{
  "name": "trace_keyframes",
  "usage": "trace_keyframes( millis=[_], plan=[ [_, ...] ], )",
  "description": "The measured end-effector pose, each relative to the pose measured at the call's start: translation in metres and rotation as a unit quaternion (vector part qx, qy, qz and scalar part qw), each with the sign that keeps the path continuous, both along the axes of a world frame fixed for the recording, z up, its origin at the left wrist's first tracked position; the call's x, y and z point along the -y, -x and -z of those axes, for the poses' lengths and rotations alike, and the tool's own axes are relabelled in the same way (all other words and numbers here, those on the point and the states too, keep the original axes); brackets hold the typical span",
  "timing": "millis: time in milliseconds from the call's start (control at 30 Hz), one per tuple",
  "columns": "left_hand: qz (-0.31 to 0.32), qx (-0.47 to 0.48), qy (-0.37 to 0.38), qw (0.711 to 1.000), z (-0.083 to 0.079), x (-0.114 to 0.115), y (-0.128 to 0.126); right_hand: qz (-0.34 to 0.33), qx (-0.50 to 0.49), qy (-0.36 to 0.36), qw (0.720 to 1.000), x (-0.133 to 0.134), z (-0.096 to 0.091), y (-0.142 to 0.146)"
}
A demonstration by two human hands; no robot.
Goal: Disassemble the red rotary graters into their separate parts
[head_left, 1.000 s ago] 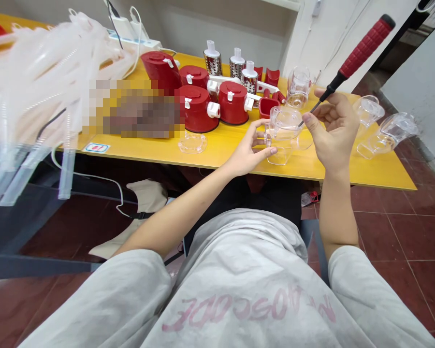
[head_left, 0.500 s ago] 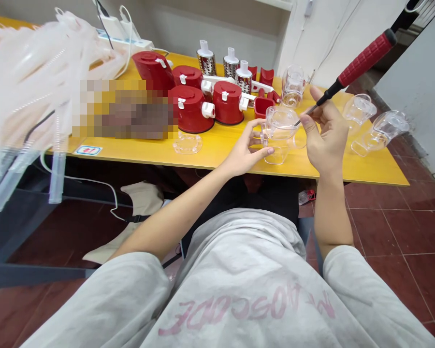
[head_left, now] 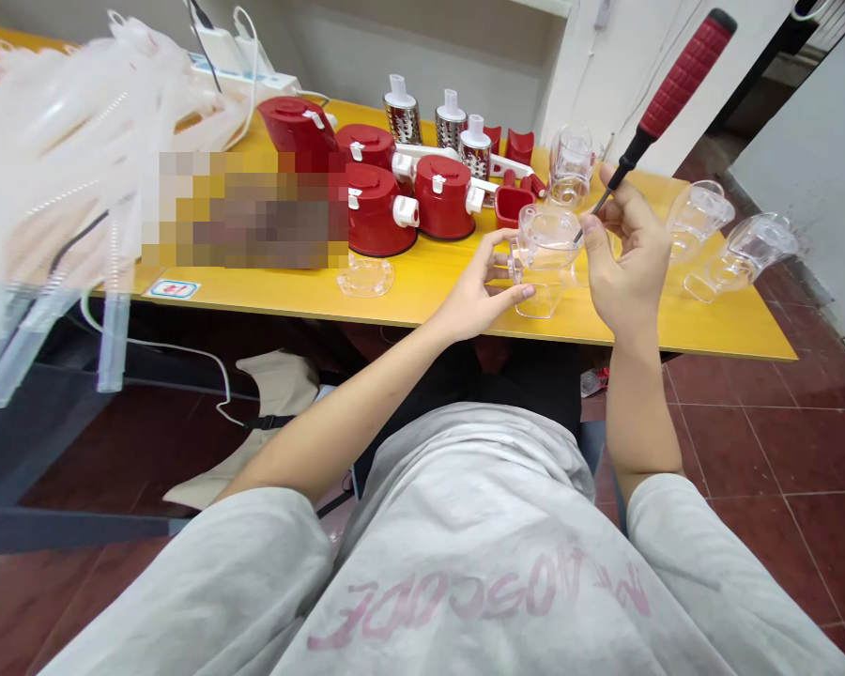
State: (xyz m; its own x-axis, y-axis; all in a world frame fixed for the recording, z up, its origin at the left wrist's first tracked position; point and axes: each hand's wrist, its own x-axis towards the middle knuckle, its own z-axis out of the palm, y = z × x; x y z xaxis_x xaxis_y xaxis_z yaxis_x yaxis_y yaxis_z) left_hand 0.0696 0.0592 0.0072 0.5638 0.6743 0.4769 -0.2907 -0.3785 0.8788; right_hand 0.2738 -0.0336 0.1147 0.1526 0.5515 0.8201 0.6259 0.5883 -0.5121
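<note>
Clear plastic jug (head_left: 545, 258) held just over the front of the yellow counter (head_left: 422, 296), in the left hand (head_left: 475, 291), fingers spread and curled round its side. Right hand (head_left: 630, 258) pinches a screwdriver (head_left: 680, 80) with a red grip between thumb and forefinger, tip at the jug's rim. Jug looks whole; any fine marks too small to tell. Three more clear jugs (head_left: 700, 218) stand on the counter, toward the right. A clear dish-shaped piece (head_left: 364, 278) lies apart to the left, red lidded pots (head_left: 443, 197) grouped behind. How much is done or left: cannot tell.
</note>
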Motion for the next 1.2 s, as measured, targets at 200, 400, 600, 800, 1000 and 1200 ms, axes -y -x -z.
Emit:
trace_keyframes(
  millis=[200,400,600,800,1000,1200],
  plan=[
    [-0.008,-0.005,-0.009,1.000,-0.001,0.001,-0.001,0.043,0.026,-0.001,0.999,0.005,-0.004,0.004],
    [-0.011,0.006,-0.016,1.000,0.002,0.000,-0.002,0.038,0.026,-0.014,0.999,-0.002,0.002,-0.004],
    [-0.011,-0.008,-0.012,1.000,0.000,0.000,-0.001,0.024,0.020,-0.005,0.999,-0.002,0.005,-0.008],
    [-0.010,0.004,-0.011,1.000,-0.001,0.001,-0.002,0.000,0.011,0.028,1.000,0.000,0.006,-0.008],
    [-0.015,0.003,-0.022,1.000,0.001,0.000,-0.002,-0.015,0.013,0.015,1.000,0.002,0.004,-0.008],
    [-0.014,0.006,-0.023,1.000,0.002,-0.001,-0.002,-0.035,-0.003,0.017,0.999,0.001,0.004,-0.007]
  ],
)
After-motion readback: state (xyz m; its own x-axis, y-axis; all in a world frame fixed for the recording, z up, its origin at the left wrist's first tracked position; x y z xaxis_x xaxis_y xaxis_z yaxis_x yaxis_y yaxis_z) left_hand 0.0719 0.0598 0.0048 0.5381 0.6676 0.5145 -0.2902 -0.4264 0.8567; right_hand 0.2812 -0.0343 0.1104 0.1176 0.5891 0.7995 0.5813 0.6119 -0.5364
